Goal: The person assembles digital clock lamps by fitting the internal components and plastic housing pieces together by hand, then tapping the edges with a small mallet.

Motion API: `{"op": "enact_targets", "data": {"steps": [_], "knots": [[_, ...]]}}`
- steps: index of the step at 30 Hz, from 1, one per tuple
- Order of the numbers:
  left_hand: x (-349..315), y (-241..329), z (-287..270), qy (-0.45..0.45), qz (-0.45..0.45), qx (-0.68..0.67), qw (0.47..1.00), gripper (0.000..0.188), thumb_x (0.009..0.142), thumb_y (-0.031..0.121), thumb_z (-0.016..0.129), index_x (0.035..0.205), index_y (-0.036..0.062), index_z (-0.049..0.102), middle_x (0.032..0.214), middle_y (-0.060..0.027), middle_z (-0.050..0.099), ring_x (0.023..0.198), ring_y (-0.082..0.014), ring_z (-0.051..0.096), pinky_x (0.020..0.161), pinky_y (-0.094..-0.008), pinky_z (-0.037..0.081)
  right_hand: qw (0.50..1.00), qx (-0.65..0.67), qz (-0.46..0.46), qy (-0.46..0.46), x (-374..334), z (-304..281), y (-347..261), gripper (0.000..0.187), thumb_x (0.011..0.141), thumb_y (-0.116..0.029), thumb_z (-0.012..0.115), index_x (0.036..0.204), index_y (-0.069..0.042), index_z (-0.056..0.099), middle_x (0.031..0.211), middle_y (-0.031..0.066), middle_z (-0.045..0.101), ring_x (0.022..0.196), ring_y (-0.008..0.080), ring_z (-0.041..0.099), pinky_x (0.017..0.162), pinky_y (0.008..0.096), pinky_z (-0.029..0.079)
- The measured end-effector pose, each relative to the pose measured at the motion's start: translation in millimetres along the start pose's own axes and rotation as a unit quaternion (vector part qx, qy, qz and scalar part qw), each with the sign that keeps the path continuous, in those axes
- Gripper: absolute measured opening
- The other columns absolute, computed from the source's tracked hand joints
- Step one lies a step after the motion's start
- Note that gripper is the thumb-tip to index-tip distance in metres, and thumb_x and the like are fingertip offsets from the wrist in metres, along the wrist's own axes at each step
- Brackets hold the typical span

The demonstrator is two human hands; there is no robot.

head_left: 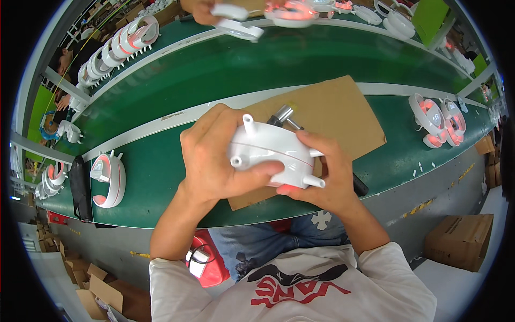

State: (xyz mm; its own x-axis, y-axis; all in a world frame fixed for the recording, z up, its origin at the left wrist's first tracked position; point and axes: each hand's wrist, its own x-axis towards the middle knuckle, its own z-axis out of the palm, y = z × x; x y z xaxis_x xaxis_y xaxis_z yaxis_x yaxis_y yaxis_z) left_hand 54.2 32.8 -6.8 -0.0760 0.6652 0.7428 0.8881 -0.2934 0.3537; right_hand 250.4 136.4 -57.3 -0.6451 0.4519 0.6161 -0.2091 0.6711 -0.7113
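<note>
A glossy white pronged device (281,147) is hovering above the green worktop (153,185), held in both hands. The left hand (211,155) is clamping its nine o'clock side, thumb pressing the near face; the right hand (333,180) is gripping its four o'clock side. At twelve o'clock a silver-headed tool (281,115) is lying on a cardboard sheet (343,118). Farther out, a similar white unit (117,181) is resting at nine o'clock, red-lit units (442,121) near three.

Left hand (213,155) and right hand (331,185) hold a white device (271,142) over cardboard (346,115).
</note>
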Motion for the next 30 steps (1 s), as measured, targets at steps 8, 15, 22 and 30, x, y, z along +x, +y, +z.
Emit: {"op": "enact_targets", "data": {"steps": [8, 15, 22, 30], "knots": [[15, 1, -8, -0.007, -0.139, -0.074, 0.987, 0.042, 0.088, 0.033, 0.068, 0.110, -0.0030, 0.065, 0.099, -0.0206, 0.069, 0.091, -0.0346, 0.067, 0.082, -0.0404, 0.053, 0.948, 0.232, 0.200, 0.086, 2, 1, 0, 0.076, 0.076, -0.011, 0.083, 0.140, -0.004, 0.044, 0.125, 0.0131, 0.055, 0.110, 0.0216, 0.060, 0.093, 0.0358, 0.053], [-5, 2, 14, -0.014, -0.374, -0.292, 0.880, 0.063, 0.102, 0.044, 0.051, 0.143, -0.0024, 0.042, 0.123, -0.0215, 0.061, 0.109, -0.0247, 0.063, 0.095, -0.0362, 0.047, 0.862, 0.414, 0.164, 0.241, 6, 13, 14, 0.077, 0.084, -0.007, 0.077, 0.146, -0.003, 0.032, 0.134, 0.0140, 0.046, 0.126, 0.0241, 0.050, 0.105, 0.0400, 0.047], [0, -18, 6, 0.037, -0.287, -0.344, 0.893, 0.072, 0.101, 0.047, 0.051, 0.151, -0.0010, 0.034, 0.138, -0.0235, 0.052, 0.129, -0.0318, 0.052, 0.111, -0.0418, 0.038, 0.929, 0.318, 0.183, 0.053, 8, -15, 16, 0.080, 0.080, -0.007, 0.079, 0.143, -0.006, 0.030, 0.138, 0.0154, 0.039, 0.130, 0.0267, 0.046, 0.106, 0.0429, 0.045], [-18, -31, 3, 0.021, -0.185, -0.350, 0.918, 0.071, 0.095, 0.044, 0.052, 0.152, 0.0050, 0.037, 0.140, -0.0175, 0.054, 0.133, -0.0276, 0.047, 0.112, -0.0390, 0.032, 0.960, 0.157, 0.220, -0.068, 28, -28, 7, 0.075, 0.076, -0.011, 0.083, 0.137, -0.004, 0.039, 0.135, 0.0151, 0.046, 0.123, 0.0263, 0.054, 0.094, 0.0407, 0.054]]}}
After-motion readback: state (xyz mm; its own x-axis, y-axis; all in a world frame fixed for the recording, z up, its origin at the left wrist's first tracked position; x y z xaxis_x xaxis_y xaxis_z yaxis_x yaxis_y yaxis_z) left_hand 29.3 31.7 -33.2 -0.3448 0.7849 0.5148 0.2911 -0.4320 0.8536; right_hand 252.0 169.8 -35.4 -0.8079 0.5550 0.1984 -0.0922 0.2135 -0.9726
